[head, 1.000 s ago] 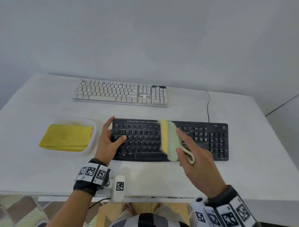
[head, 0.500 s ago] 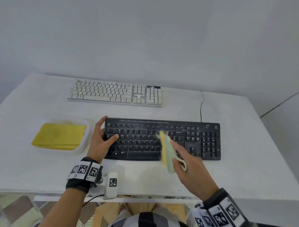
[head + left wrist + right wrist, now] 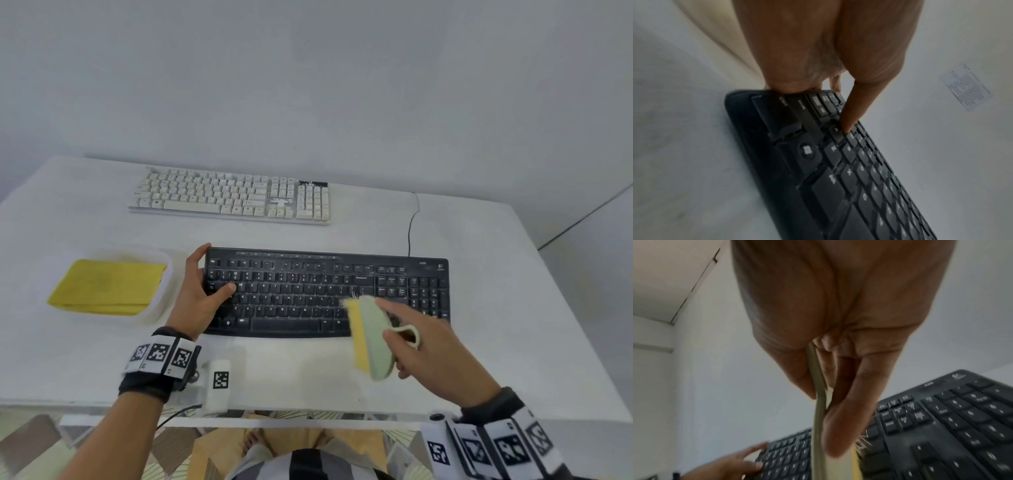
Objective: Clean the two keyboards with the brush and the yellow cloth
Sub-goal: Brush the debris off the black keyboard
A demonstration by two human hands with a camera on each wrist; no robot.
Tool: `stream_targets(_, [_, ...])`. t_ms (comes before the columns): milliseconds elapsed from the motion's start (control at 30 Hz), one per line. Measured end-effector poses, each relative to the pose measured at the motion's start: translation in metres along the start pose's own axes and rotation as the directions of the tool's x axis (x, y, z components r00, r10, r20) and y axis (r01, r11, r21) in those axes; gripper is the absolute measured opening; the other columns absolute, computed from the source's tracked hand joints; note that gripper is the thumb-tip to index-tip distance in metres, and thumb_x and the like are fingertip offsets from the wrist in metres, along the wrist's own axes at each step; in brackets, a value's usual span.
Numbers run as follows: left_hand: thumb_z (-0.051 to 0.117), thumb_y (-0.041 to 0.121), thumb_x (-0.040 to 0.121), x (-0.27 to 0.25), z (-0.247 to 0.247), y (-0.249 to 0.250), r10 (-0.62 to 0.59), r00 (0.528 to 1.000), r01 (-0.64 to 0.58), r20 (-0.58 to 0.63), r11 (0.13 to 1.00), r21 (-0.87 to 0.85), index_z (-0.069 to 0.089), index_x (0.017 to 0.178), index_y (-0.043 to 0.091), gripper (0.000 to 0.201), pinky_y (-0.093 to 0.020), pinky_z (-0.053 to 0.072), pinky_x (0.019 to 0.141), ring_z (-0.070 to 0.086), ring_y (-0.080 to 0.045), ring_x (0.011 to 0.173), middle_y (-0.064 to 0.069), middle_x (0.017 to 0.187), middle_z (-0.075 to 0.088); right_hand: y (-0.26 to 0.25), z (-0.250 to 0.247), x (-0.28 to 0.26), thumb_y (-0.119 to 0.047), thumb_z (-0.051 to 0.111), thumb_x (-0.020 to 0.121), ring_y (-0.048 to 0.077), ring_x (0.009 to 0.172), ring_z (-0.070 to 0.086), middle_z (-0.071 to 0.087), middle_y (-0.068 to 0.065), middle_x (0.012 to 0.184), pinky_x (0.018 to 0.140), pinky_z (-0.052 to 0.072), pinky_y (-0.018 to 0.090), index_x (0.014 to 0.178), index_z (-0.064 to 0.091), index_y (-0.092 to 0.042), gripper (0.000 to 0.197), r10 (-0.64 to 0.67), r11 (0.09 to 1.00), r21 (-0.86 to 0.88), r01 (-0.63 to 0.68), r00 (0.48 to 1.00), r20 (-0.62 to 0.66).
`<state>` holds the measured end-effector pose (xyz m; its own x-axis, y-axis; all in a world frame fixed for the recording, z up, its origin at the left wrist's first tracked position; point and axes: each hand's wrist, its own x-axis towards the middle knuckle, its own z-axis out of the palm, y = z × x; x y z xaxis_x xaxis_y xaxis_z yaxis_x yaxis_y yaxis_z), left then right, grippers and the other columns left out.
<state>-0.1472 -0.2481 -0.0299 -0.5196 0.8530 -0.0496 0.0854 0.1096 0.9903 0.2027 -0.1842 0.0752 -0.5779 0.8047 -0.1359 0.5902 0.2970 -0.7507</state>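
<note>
My right hand [image 3: 435, 346] grips the light, stiff brush [image 3: 371, 337] by its loop; left hand [image 3: 198, 294] clasps the black keyboard [image 3: 329, 291] end.

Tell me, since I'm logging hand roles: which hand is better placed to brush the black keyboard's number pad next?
Right. The right hand already grips the brush beside the number pad, while the left hand steadies the black keyboard at its far end.

Black keyboard [image 3: 325, 293] near, white keyboard [image 3: 233, 195] behind, green-yellow brush [image 3: 371, 337] over black's right, yellow cloth [image 3: 108, 286] folded left.
</note>
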Motion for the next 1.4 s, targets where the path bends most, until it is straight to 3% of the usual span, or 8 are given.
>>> stream_targets(133, [0.064,-0.009,0.095,-0.001,0.000,0.000,0.002,1.000,-0.002,-0.005,1.000,-0.003,0.032,0.132,0.053,0.079,-0.047,0.059,0.088,0.068,-0.026,0.097,-0.012,0.106,0.066,0.008,-0.004,0.007,-0.020,0.053,0.098,0.021,0.058,0.061,0.066,0.000,0.076,0.058,0.054,0.036,0.144,0.038,-0.041,0.053,-0.146,0.985,-0.131,0.111,0.944,-0.297])
stream_targets(333, [0.065,-0.009,0.095,-0.001,0.000,0.000,0.003,1.000,-0.002,-0.019,1.000,0.010,0.032,0.133,0.055,0.082,-0.056,0.055,0.097,0.066,-0.027,0.101,-0.016,0.112,0.064,0.021,-0.009,-0.008,-0.024,0.050,0.098,0.025,0.057,0.062,0.066,0.001,0.071,0.057,0.058,0.038,0.138,0.037,-0.051,0.050,-0.003,0.999,-0.051,0.006,0.999,0.051])
stream_targets(500, [0.067,-0.009,0.094,0.002,0.004,0.004,0.033,0.999,-0.032,-0.025,0.999,0.013,0.030,0.133,0.054,0.083,-0.056,0.052,0.101,0.065,-0.023,0.100,-0.010,0.110,0.063,0.019,-0.015,0.003,-0.021,0.052,0.098,0.024,0.059,0.064,0.066,-0.009,0.080,0.060,0.055,0.040,0.143,0.036,-0.045,0.054,-0.153,0.983,-0.141,0.117,0.948,-0.281])
stream_targets(700, [0.063,-0.013,0.094,0.004,0.009,0.004,0.041,0.997,-0.041,-0.059,0.999,0.013,0.032,0.131,0.054,0.083,-0.052,0.052,0.101,0.065,-0.017,0.096,-0.004,0.106,0.063,0.032,-0.012,-0.006,-0.023,0.051,0.098,0.027,0.057,0.063,0.065,0.000,0.070,0.060,0.055,0.049,0.131,0.032,-0.059,0.053,-0.056,0.996,-0.079,0.046,0.990,-0.128])
stream_targets(900, [0.061,-0.013,0.095,0.006,0.011,0.007,0.049,0.996,-0.048,-0.078,0.999,0.012,0.031,0.132,0.053,0.082,-0.046,0.052,0.096,0.064,-0.018,0.096,-0.004,0.105,0.063,0.027,-0.014,0.011,-0.019,0.052,0.098,0.024,0.063,0.065,0.067,0.001,0.083,0.058,0.053,0.038,0.145,0.039,-0.034,0.051,-0.160,0.986,-0.112,0.127,0.911,-0.380])
stream_targets(1100, [0.061,-0.013,0.095,0.007,0.010,0.006,0.039,0.997,-0.035,-0.070,0.998,0.055,0.026,0.143,0.036,0.077,-0.039,0.050,0.093,0.063,-0.013,0.096,-0.011,0.111,0.060,0.040,-0.013,-0.002,-0.024,0.051,0.098,0.033,0.058,0.061,0.065,-0.006,0.071,0.061,0.053,0.053,0.141,0.035,-0.050,0.053,-0.056,0.996,-0.080,0.047,0.992,-0.115])
stream_targets(1233, [0.061,-0.011,0.096,0.008,0.004,0.008,0.041,0.999,-0.041,0.001,0.989,0.140,0.024,0.135,0.048,0.080,-0.045,0.048,0.100,0.062,-0.019,0.099,-0.017,0.116,0.057,0.036,-0.016,0.001,-0.029,0.047,0.097,0.035,0.060,0.062,0.065,-0.005,0.078,0.058,0.054,0.051,0.138,0.030,-0.059,0.054,-0.114,0.992,-0.083,0.099,0.971,-0.212])
stream_targets(1400, [0.059,-0.014,0.096,0.005,0.010,0.010,0.044,0.998,-0.039,-0.043,0.994,0.103,0.021,0.141,0.033,0.076,-0.043,0.046,0.099,0.058,-0.029,0.105,-0.014,0.114,0.055,0.030,-0.015,0.003,-0.047,0.040,0.094,0.029,0.061,0.063,0.067,-0.005,0.082,0.059,0.055,0.043,0.139,0.024,-0.061,0.050,-0.168,0.984,-0.111,0.140,0.938,-0.303])
